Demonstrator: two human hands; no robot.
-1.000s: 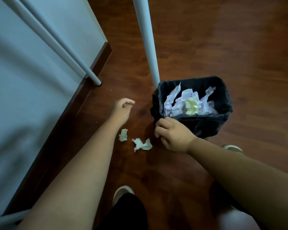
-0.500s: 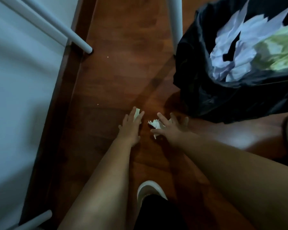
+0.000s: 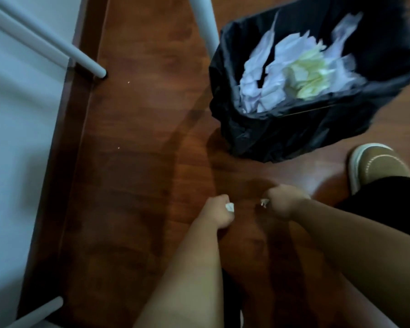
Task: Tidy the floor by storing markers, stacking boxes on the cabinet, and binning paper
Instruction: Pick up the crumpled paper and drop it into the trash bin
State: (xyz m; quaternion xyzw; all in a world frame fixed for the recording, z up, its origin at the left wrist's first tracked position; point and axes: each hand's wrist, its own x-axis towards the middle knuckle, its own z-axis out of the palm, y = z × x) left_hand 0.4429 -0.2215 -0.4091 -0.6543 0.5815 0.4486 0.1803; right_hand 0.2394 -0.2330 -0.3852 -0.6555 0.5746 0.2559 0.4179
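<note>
Floor inventory as I read it from the head camera, nearest first.

1. Two bare forearms enter from the bottom edge and meet near the middle of the frame.
2. Left hand [image 3: 219, 215]: curled into a fist around a small white paper scrap [image 3: 230, 207]; only a corner of it shows at the thumb side.
3. Right hand [image 3: 283, 204]: also fisted, gripping a second paper bit [image 3: 264, 202] that pokes out toward the left hand. The two fists sit just beside each other, apart, low over the wooden floor [image 3: 137, 176]. I cannot tell whether either touches the boards.
4. Dark trouser leg [image 3: 388, 204] and a tan shoe [image 3: 376, 165] with a pale sole, to the right of the right hand, planted close to the bin.
5. Bin [image 3: 282, 136]: black liner, standing beyond the hands and to the right, its mouth open toward me. Inside lies crumpled white paper with one yellowish wad [image 3: 310, 74] near the middle.
6. White table leg [image 3: 205, 22]: upright, touching or just beside the bin's left rim; it stands between the bin and the open floor at left.
7. Second white leg [image 3: 57, 50]: slanting down to the floor near the dark skirting board [image 3: 64, 162].
8. Pale wall [image 3: 12, 138]: fills the left side. A third white tube end [image 3: 45, 308] shows at lower left.
</note>
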